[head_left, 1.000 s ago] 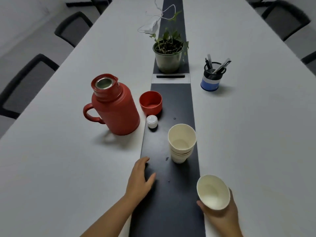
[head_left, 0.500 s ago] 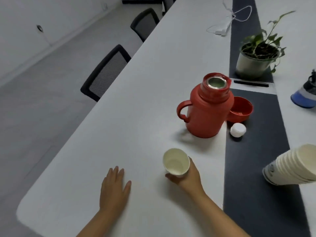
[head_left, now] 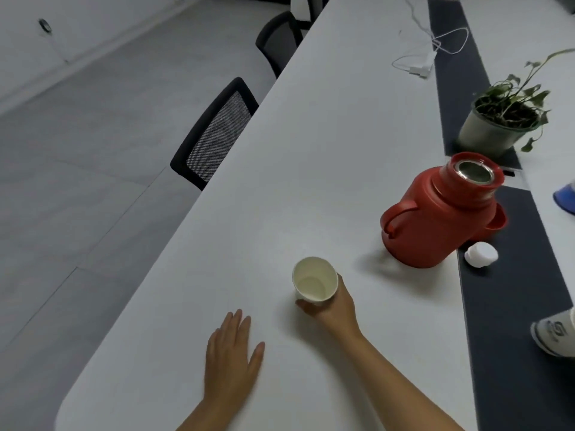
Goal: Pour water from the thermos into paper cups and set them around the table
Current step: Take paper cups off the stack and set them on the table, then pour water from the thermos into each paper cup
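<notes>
Right hand: my fingers are wrapped round the lower wall of one paper cup, upright on the white tabletop, near its left edge.
Left hand: flat on the tabletop, fingers straight, holding nothing.
Cup handling: light, thin-walled, easily crushed; hold low and gently. Contents unclear.
Thermos: one, red, mouth uncovered; probably heavy, so lift by its side handle.
Count: one cup in hand, one stack of cups at the right edge, one white stopper.
</notes>
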Available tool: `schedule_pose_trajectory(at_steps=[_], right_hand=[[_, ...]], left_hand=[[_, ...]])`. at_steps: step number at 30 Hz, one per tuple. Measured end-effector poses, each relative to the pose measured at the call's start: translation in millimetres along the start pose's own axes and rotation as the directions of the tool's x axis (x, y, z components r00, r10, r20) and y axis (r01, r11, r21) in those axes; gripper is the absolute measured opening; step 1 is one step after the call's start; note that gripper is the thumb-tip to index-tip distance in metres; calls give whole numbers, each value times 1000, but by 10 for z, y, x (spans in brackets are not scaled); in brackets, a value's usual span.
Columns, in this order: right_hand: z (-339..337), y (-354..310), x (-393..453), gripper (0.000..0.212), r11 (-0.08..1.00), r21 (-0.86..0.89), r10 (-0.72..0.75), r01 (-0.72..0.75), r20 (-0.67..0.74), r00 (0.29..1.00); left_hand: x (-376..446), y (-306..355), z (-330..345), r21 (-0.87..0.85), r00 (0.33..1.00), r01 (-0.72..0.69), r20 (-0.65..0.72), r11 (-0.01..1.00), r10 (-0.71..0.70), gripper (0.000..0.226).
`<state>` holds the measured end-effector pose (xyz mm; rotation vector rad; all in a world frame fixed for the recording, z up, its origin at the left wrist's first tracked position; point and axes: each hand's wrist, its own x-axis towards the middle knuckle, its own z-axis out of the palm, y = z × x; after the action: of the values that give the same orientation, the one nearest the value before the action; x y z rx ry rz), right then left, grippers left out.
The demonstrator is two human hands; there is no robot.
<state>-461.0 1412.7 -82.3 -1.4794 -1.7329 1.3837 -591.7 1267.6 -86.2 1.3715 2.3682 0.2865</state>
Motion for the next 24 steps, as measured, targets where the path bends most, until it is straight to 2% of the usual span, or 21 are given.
schedule_pose_trajectory(at_steps=[3,6,7,12,16,19,21,23,24], right_hand=[[191,-126,67,64,999,-25,-36,38,73,997],[456,-257,127,63,997,-43,-59,66,148,987],[549,-304,149,63,996,-52,-68,78,172,983],[903,-401,250,58,989,-72,-112,130,217,970],[910,-353,261,60,989,-63,-117,135,231,966],[727,-276,182,84,986,-65,-130,156,302,944],[505,-209,121,83,979,-65,-178,193,188,966],[191,-179,75,69,978,-34,-206,204,-89,975],[7,-188,86,65,982,-6,-187,191,-249,950]], left_hand=[[112,-225,-89,-59,992,76,-100,995,-82,96],[168,-488,-184,6,977,196,-87,981,-194,125],[180,-545,-206,17,972,219,-90,976,-217,127],[173,-568,-306,121,972,228,28,966,-233,86],[177,-611,-276,140,976,209,36,968,-216,83],[174,-601,-259,101,977,211,5,972,-213,85],[176,-566,-241,77,978,206,-10,975,-206,92],[182,-535,-186,38,976,219,-24,975,-218,111],[168,-530,-131,31,973,230,-19,973,-230,118]])
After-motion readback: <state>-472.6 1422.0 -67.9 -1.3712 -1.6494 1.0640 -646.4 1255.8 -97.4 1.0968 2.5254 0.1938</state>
